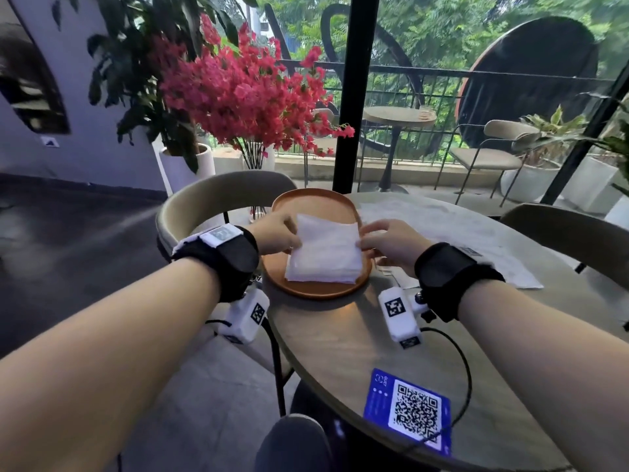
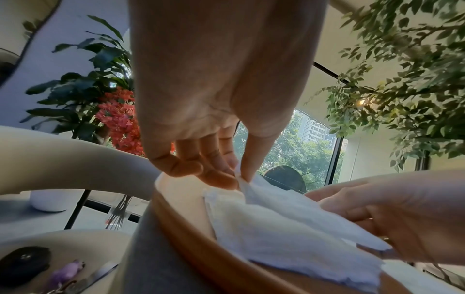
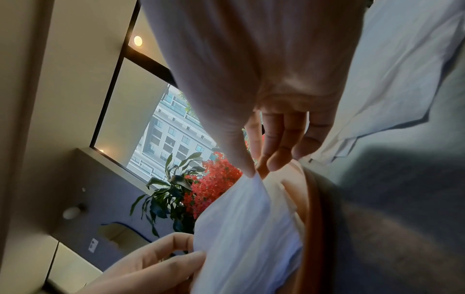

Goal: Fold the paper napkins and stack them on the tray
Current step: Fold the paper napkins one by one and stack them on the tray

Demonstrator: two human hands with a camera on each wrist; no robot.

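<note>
An oval brown tray [image 1: 306, 202] lies at the table's far left edge. On it sits a stack of folded white napkins [image 1: 323, 267]. Just above the stack, a folded napkin [image 1: 328, 233] hangs between both hands. My left hand [image 1: 282, 233] pinches its left corner between thumb and fingers [image 2: 241, 175]. My right hand [image 1: 381, 241] pinches its right corner [image 3: 254, 175]. In the left wrist view the held napkin [image 2: 289, 216] sags over the stack and the tray rim [image 2: 191, 234]. In the right wrist view the napkin [image 3: 241, 228] stands beside the tray rim [image 3: 312, 218].
Unfolded napkins [image 1: 442, 229] are spread on the round table [image 1: 340, 342] to the right of the tray. A blue QR card [image 1: 408, 410] lies near the front edge. A beige chair [image 1: 204, 199] stands left of the tray, another [image 1: 571, 233] at right. Red flowers [image 1: 245, 93] stand behind.
</note>
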